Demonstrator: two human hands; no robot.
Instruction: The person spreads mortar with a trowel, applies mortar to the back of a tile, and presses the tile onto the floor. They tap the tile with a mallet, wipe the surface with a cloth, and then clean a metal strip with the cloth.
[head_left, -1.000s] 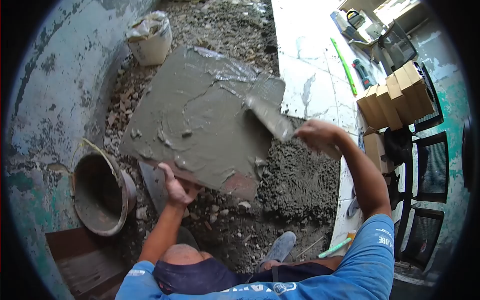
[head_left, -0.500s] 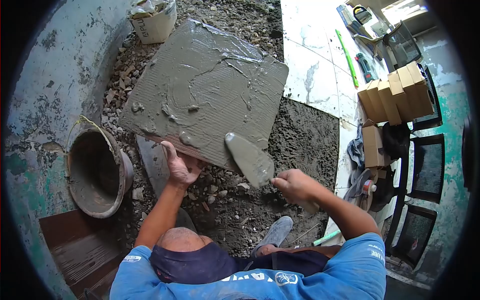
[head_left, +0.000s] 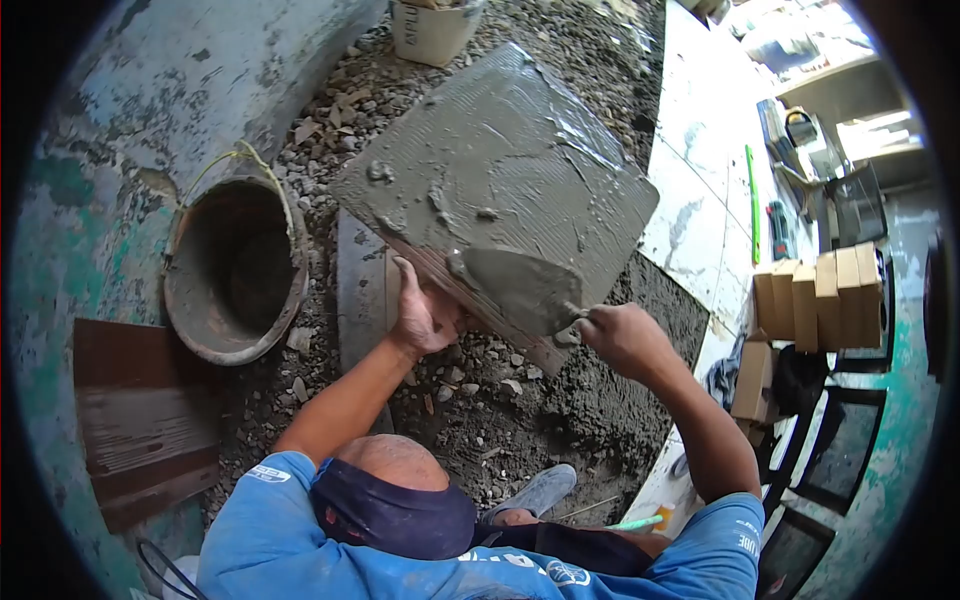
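Observation:
A square tile [head_left: 500,150] coated with wet grey mortar lies tilted in the middle, its ridged reddish lower edge showing bare strips. My left hand [head_left: 428,315] holds that lower edge from beneath, thumb up along the side and fingers partly hidden under it. In my right hand [head_left: 625,338] is the handle of a trowel [head_left: 525,288], its mortar-smeared blade lying against the tile near the bare edge. Wet dark mortar [head_left: 640,360] spreads on the ground beyond the tile's right side.
A mortar-stained bucket [head_left: 237,275] stands at the left, beside a brown board [head_left: 145,410]. A white container [head_left: 435,32] sits on gravel at the top. White floor tiles [head_left: 690,190], a green level [head_left: 753,205] and cardboard boxes [head_left: 820,305] are at the right.
The view has shifted, so the scene sits further right and the bucket shows more fully. The trowel blade has moved onto the tile's lower edge and turned flatter.

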